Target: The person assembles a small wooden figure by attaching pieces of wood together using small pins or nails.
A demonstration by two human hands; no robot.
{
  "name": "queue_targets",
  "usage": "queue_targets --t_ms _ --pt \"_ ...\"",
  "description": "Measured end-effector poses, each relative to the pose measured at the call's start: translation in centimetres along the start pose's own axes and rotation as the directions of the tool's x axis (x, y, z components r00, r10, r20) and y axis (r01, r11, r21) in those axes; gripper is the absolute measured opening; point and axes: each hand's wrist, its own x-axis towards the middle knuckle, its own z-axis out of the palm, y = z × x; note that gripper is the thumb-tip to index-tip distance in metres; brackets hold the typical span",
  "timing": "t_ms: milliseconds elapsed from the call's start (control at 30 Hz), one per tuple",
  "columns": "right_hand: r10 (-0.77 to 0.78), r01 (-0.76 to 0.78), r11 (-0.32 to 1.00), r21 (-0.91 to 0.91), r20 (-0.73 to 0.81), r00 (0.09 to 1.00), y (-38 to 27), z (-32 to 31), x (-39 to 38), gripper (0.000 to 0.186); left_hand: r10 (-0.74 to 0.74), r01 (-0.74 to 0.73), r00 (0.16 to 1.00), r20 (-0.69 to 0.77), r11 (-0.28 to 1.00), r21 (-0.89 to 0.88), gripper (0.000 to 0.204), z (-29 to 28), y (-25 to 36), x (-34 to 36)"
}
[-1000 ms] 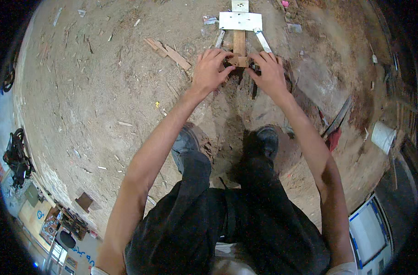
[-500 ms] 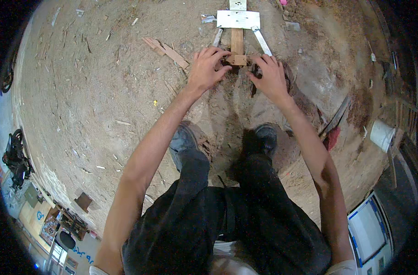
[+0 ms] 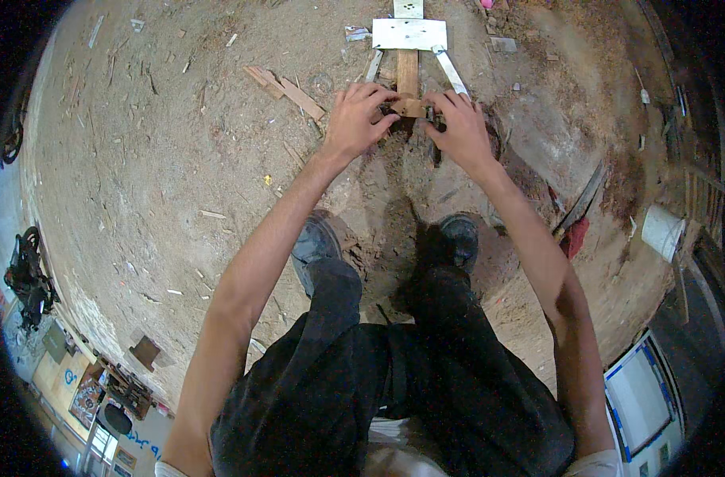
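Note:
A short wooden block (image 3: 410, 109) lies crosswise at the near end of an upright brown wooden strip (image 3: 408, 73). My left hand (image 3: 356, 121) grips the block's left end, thumb below and fingers above. At its right end my right hand (image 3: 463, 131) has curled fingers and thumb on it. Beyond, the strip runs up to a white rectangular board (image 3: 410, 34) with small dark marks. Two narrow pale slats slant down from that board, the right slat (image 3: 451, 71) showing more fully than the left slat (image 3: 374, 65). My fingers partly cover the block's ends.
Broken wood pieces (image 3: 295, 94) lie on the dirt floor left of my hands. A long blade-like strip (image 3: 583, 199) with a red cloth (image 3: 573, 238) is at the right, near a white bucket (image 3: 662, 235). My shoes (image 3: 315, 242) stand below the hands. A motorcycle (image 3: 30, 274) is far left.
The block now looks tilted, its face turned a little. My right fingers have come in against its right end. The whole view has shifted slightly.

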Motion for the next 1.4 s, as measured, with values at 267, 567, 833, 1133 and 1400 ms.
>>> queue_targets --t_ms 267,567,833,1133,1400 --pt "0.046 -0.046 0.999 0.006 0.014 0.999 -0.4 -0.3 -0.1 0.043 -0.029 0.029 1.000 -0.013 1.000 -0.007 0.039 0.0 0.1 0.0" --pt "0.159 -0.149 0.979 0.141 -0.064 0.985 0.1 -0.5 -1.4 0.043 -0.047 0.047 0.998 -0.039 0.999 0.011 0.052 -0.7 0.6 -0.1" --pt "0.273 -0.277 0.953 0.125 0.052 0.961 0.0 -1.6 -2.9 0.040 -0.151 0.152 0.988 -0.020 0.974 0.170 0.070 -1.3 1.8 -2.6" --pt "0.220 -0.222 0.970 0.095 0.025 0.975 -1.0 -2.2 -3.5 0.021 -0.057 0.063 0.997 -0.052 0.991 0.120 0.067 -1.3 2.4 -2.0" --pt "-0.028 0.029 0.998 -0.057 0.008 1.000 1.1 -3.8 0.7 0.020 0.075 -0.074 0.997 -0.008 0.993 0.093 0.046 -0.3 2.9 1.2"
